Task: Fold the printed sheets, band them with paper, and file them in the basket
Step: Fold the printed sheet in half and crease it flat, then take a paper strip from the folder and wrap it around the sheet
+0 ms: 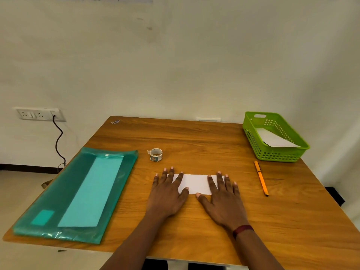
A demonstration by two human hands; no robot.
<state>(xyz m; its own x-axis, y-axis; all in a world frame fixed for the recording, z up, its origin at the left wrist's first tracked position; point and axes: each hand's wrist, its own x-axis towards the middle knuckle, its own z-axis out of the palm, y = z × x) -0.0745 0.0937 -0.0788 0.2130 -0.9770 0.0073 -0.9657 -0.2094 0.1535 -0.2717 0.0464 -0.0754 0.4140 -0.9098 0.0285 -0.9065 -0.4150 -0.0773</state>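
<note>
Hands first, from the head view, the only one: my left hand (167, 193) lies flat on the left end of the sheet (194, 183) and my right hand (222, 199) flat on its right end. The fingers are straight and spread, gripping nothing, and the hands are apart with bare paper between them. The sheet is folded to a narrow white rectangle and lies near-centre on the table (194, 137), its long side running left to right.

I judge that I press this way to flatten the crease and stop the fold springing open. Folding looks nearly finished and banding is not yet done.

Just beyond my left hand stands the tape (155, 154), within easy reach for fixing a band. At the left lies the folder (48, 201), teal and see-through, with a long pale strip (91, 191) inside. This is likely the banding paper, though I cannot tell for sure. To the right of my right hand, apart from it, lies the pen (261, 178).

At the far right corner sits the basket (276, 153), where a filed sheet (274, 139) leans inside, so filing has begun.
</note>
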